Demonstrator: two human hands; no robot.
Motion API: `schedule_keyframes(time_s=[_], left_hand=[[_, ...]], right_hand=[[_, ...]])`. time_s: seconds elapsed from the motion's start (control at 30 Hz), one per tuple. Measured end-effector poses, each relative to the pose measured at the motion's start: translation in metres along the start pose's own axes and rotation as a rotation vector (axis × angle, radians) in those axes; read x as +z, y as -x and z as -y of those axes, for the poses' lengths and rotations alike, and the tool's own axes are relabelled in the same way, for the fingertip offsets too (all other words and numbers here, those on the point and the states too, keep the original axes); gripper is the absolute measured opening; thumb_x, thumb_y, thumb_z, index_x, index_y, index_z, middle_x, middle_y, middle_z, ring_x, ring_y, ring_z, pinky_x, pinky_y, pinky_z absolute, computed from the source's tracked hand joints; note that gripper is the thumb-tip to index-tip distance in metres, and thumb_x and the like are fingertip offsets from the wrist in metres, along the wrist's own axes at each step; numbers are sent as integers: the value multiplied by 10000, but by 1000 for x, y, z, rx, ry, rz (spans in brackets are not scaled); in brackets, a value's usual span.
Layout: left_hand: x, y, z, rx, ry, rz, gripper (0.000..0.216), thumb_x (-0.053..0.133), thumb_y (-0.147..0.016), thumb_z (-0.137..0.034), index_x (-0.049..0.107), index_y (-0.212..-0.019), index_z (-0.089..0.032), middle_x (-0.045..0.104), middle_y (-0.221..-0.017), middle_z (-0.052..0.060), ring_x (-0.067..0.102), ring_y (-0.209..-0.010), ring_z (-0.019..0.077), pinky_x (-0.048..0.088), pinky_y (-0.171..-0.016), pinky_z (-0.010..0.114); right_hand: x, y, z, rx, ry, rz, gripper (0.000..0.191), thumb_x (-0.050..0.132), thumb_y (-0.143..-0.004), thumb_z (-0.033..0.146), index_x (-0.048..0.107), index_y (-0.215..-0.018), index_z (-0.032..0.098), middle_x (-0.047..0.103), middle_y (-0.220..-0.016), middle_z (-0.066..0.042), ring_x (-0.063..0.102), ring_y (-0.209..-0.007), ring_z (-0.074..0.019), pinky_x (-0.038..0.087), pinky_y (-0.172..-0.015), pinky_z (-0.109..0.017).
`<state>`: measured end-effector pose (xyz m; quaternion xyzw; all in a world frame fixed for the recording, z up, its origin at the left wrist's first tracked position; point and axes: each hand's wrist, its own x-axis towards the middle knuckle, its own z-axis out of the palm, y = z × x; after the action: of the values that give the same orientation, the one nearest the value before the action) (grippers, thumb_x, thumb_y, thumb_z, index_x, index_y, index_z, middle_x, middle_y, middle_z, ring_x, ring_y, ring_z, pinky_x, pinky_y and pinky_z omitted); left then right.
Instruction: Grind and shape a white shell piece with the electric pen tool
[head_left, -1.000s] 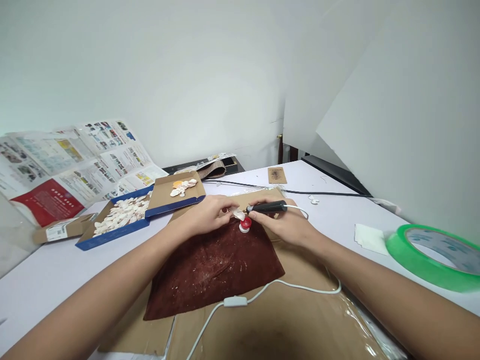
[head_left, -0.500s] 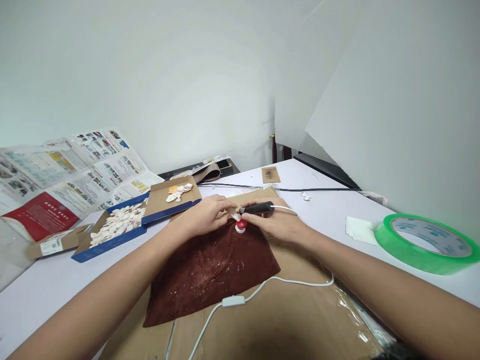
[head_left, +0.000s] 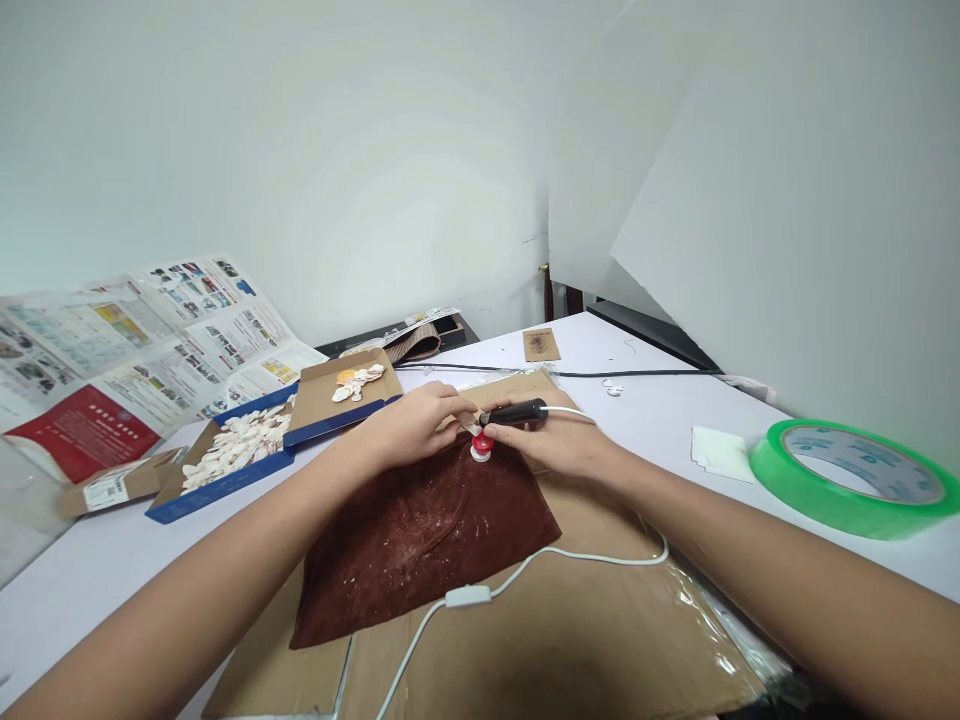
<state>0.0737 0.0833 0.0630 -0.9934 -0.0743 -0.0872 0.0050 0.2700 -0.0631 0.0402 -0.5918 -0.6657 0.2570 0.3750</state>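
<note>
Between the fingertips of my left hand (head_left: 429, 425) is a small, thin pale piece (head_left: 472, 428), partly covered by the fingers. My right hand (head_left: 566, 440) grips a black-handled electric pen tool (head_left: 517, 412), whose metal tip points left, close to that piece. From the handle's back end runs a white cord (head_left: 570, 554) with an inline switch (head_left: 468, 596). Just under the tip, beside my right thumb, is a small red knob-like thing (head_left: 482, 442) with a white base. Below both hands lies a dark reddish-brown cloth (head_left: 420, 540), speckled with pale bits.
Cardboard (head_left: 585, 630) lies under the cloth. At left are a blue-edged box (head_left: 217, 505) of white flat pieces, a box lid (head_left: 322, 405) with several more, and a printed sheet (head_left: 187, 330). Green tape (head_left: 817, 500) and white paper (head_left: 720, 453) lie right; a black cable (head_left: 637, 375) crosses behind.
Both hands stay nearly in place. The pale piece has turned slightly in my left fingertips, and the view has shifted a little.
</note>
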Motion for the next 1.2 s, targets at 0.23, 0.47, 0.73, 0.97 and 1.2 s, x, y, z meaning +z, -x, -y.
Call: schedule_keyframes(time_s=[0.23,0.47,0.73,0.97,1.2], left_hand=[[-1,-3,-2,34,-19,10,322,553,-1027,-196,715,-1302,-154,700,-1051,124,661,-935,211,535,-895,325],[-4,-5,-4,73,-42,-2,298,558,-1030,-207,716,-1275,-143,706,-1032,119,661,-928,209,541,-887,327],[-3,-8,-6,99,-38,-4,296,558,-1009,-178,716,-1258,-147,713,-1056,128,670,-977,229,547,-908,350],[-8,-4,-10,22,-38,-6,301,563,-975,-174,730,-1225,-166,726,-1045,116,683,-995,234,548,-899,347],[-8,4,-9,-211,67,-72,260,571,-956,-277,749,-1105,-161,769,-990,90,696,-876,235,539,-853,366]], right_hand=[[-5,6,12,51,67,-48,232,558,-1020,352,756,-1139,331,808,-1183,21,743,-1103,-256,559,-977,-381],[-7,8,15,28,75,-65,232,560,-1019,351,762,-1132,333,798,-1204,16,728,-1133,-263,563,-1019,-431],[-8,2,1,-23,68,-94,182,597,-992,374,765,-1038,318,799,-1116,1,721,-1084,-262,552,-964,-399],[-5,5,3,81,134,-169,123,677,-922,404,758,-940,313,801,-1019,20,715,-972,-258,536,-869,-385],[-5,6,8,150,126,-172,132,660,-917,402,741,-917,298,786,-980,18,704,-967,-253,510,-854,-376]])
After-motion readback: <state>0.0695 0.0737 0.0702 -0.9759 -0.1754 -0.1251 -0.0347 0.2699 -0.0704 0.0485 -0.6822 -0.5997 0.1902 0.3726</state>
